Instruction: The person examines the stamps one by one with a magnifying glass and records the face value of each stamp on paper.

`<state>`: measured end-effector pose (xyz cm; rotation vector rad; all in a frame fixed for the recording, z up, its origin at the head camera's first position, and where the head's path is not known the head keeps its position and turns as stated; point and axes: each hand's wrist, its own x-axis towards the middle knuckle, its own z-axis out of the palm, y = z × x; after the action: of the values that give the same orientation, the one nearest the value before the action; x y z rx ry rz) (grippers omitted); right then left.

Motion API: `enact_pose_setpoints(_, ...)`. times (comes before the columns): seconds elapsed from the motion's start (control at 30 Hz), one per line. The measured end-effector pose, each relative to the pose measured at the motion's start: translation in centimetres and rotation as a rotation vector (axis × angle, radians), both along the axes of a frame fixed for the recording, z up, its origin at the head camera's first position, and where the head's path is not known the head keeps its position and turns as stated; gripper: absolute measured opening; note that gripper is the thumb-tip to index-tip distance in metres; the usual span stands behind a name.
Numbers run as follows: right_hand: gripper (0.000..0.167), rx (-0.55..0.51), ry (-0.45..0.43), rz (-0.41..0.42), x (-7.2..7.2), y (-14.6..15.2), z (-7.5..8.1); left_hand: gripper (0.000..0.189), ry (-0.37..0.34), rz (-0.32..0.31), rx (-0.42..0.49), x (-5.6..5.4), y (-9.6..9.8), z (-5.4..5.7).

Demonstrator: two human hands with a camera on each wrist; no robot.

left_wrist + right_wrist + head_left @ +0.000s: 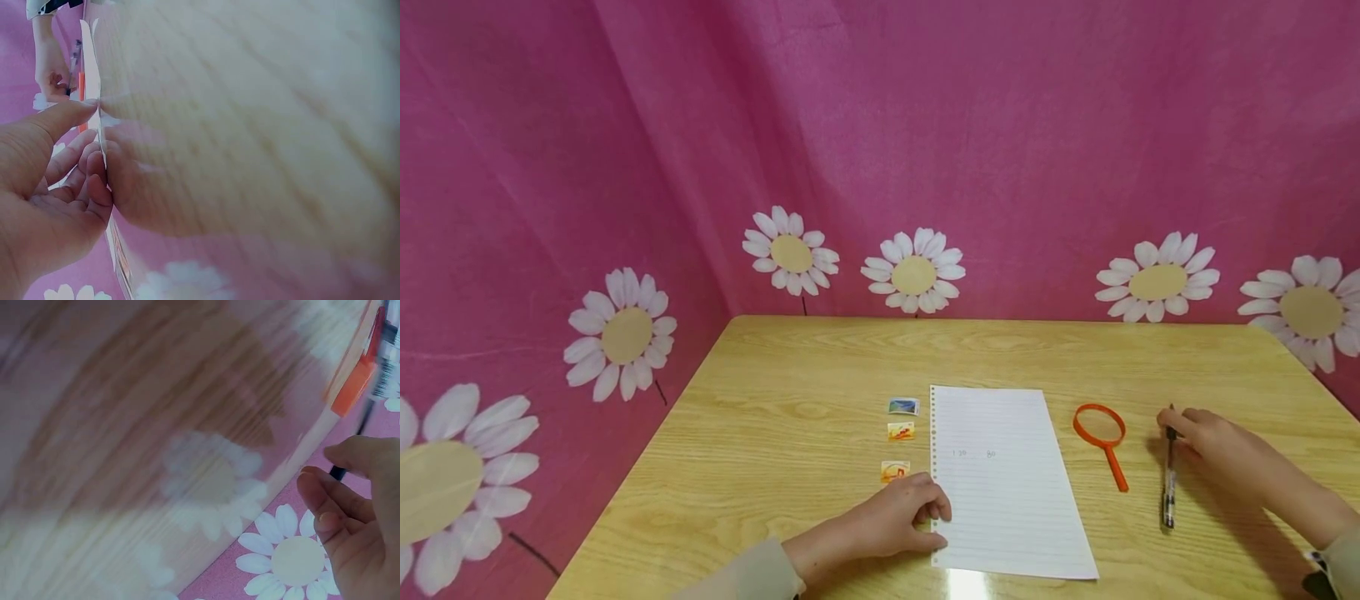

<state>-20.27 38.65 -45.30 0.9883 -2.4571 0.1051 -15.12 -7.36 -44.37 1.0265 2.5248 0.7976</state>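
A lined sheet of paper (1003,492) with handwritten figures, seemingly "80" at the right, lies on the wooden table. My left hand (895,515) rests on its lower left edge, fingers bent and thumb apart; the left wrist view shows the same hand (62,181) with fingertips at the paper's rim. On the right, my right hand (1217,446) pinches a pen (1169,483) near its dark upper end. Thumb and forefinger of that hand (359,512) meet around the pen (365,419) in the right wrist view. Its other end points toward the near table edge.
An orange magnifying glass (1112,462) lies between paper and pen. Left of the paper, a blue-green stamp-like card (903,406) and two yellow ones, upper (901,431) and lower (893,470), form a column. A pink flowered curtain (985,125) hangs behind the table (760,433).
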Motion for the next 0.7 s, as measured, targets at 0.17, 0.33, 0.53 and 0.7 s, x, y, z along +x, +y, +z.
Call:
enact_pose_setpoints(0.17,0.025,-0.109,-0.018,0.018,0.0,-0.9,0.1,0.018,-0.026,0.002,0.008,0.0,0.0,0.1)
enact_pose_setpoints(0.33,0.014,-0.221,-0.104,-0.002,0.4,-2.0,0.5,0.017,-0.022,0.001,0.019,0.1,0.0,0.1)
enact_pose_setpoints(0.53,0.012,-0.378,-0.225,-0.101,1.1,-3.2,1.3,0.017,-0.02,0.005,0.02,0.0,0.0,0.0)
enact_pose_setpoints(0.7,0.012,-0.489,-0.267,-0.132,1.3,-4.1,1.5,0.017,-0.023,0.005,0.015,0.0,0.0,0.0)
